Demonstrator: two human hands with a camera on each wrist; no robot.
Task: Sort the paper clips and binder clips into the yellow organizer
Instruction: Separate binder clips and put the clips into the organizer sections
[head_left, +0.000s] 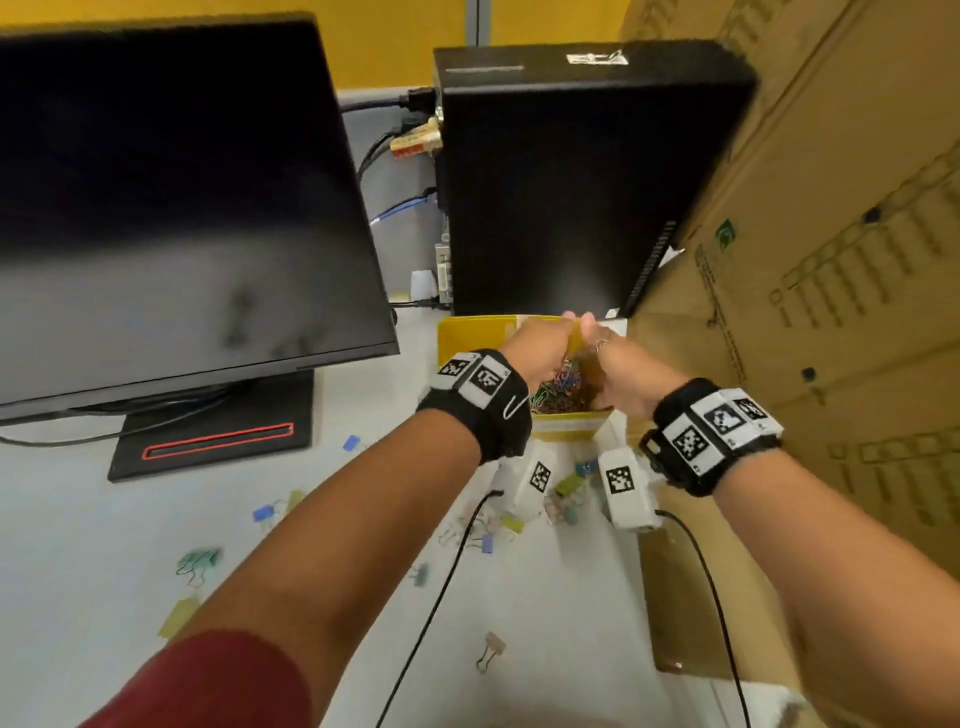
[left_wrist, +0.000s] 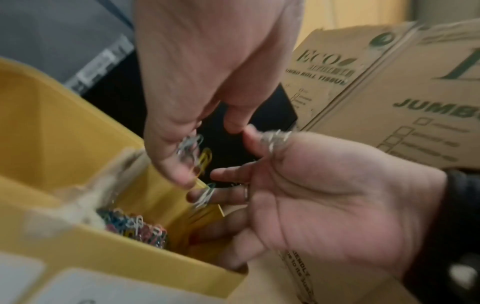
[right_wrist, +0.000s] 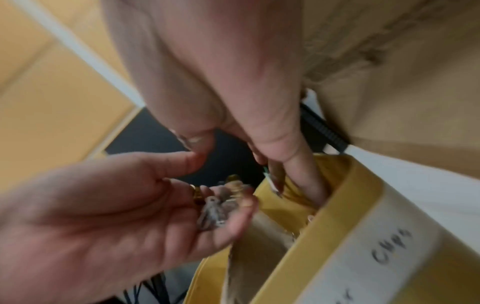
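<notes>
The yellow organizer (head_left: 467, 332) stands on the desk in front of the computer tower. Both hands hover over it. One compartment holds a heap of coloured paper clips (head_left: 558, 387), the same heap (left_wrist: 135, 226) showing in the left wrist view. My left hand (head_left: 545, 340) is cupped, fingers curled round several paper clips (right_wrist: 215, 214) above the organizer (right_wrist: 350, 205). My right hand (head_left: 618, 364) has its palm open and its fingers reaching down into the compartment, one clip (left_wrist: 205, 197) lying against them. Binder clips (head_left: 569, 486) lie scattered on the desk below the wrists.
A black monitor (head_left: 171, 208) stands at the left and a black computer tower (head_left: 561, 182) behind the organizer. Cardboard boxes (head_left: 831, 260) wall off the right side. More binder clips (head_left: 197, 561) dot the near desk. Wrist-camera cables (head_left: 431, 597) trail toward me.
</notes>
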